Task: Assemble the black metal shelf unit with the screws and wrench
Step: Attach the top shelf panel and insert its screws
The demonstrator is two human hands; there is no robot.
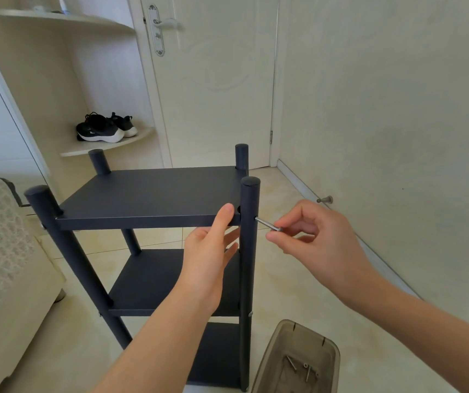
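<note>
The black metal shelf unit (148, 194) stands upright on the floor with three boards between four round posts. My left hand (210, 251) grips the front edge of the top board beside the near right post (248, 251), thumb on top and fingers underneath. My right hand (309, 239) pinches the outer end of a long silver screw (267, 224). The screw's tip sits in a hole on the right side of that post, level with the top board. No wrench is in view.
A translucent grey plastic tray (273, 358) with several loose screws (302, 368) lies on the floor at the lower right. A sofa (6, 265) stands at the left. A door, a wall doorstop (325, 199) and a corner shelf with black shoes (104, 129) are behind.
</note>
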